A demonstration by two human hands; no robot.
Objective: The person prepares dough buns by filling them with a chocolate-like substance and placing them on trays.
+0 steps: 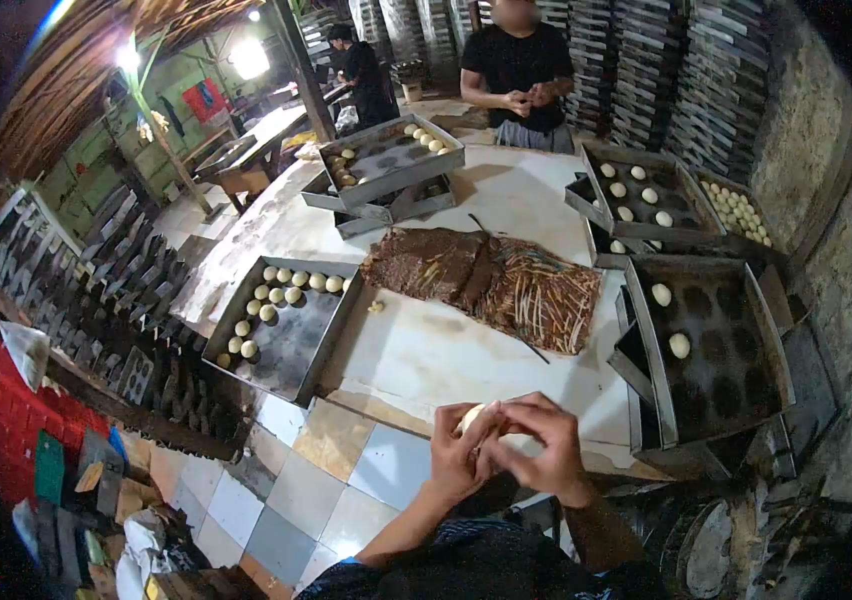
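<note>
Just beyond the table's near edge, my left hand [459, 455] is closed around a pale dough ball [472, 417], which shows between the fingers. My right hand [546, 440] meets it from the right, its thumb and fingertips pinched on the same dough. Ahead of both hands lies a slab of dark brown filling [476, 280], spread flat with pale streaks on its right half and a thin dark stick at each end. A small dough scrap [376, 307] rests to the left of the slab.
A metal tray [291, 385] of dough balls sits at left, another tray [736, 425] at right with two balls. Stacked trays [396, 175] stand at the back left, more trays [701, 230] at the back right. One person [516, 75] stands across the table; another [361, 80] works farther back.
</note>
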